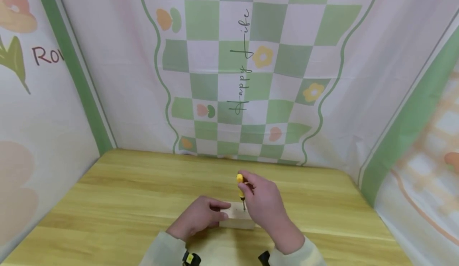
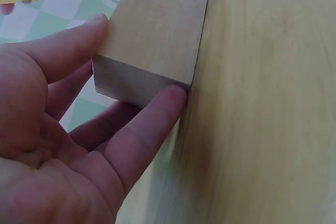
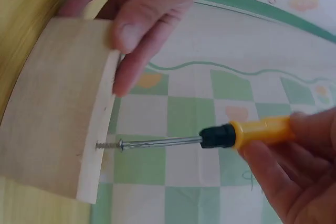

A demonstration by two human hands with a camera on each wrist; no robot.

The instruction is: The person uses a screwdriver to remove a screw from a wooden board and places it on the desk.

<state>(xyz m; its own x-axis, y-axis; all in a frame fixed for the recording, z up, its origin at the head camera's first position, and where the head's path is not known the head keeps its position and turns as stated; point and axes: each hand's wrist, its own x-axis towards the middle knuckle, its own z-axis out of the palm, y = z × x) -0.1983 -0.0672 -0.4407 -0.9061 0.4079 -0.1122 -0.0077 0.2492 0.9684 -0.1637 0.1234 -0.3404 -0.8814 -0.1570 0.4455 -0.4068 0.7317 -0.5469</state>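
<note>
One yellow-handled screwdriver (image 3: 218, 136), pinched in the right hand (image 1: 266, 202), meets one silver, exposed-thread screw (image 3: 108, 145) upright in one pale, rectangular wooden block (image 3: 52, 108), gripped by the left hand (image 1: 199, 216) on the table (image 1: 143, 186).

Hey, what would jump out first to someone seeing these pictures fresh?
Probably the yellow-handled screwdriver in the person's right grip, its tip at a screw standing out of the top of a pale wooden block. The left grip holds the block's left end. Behind, the green-and-white checked backdrop with "Happy Life" running sideways also draws the eye.
</note>
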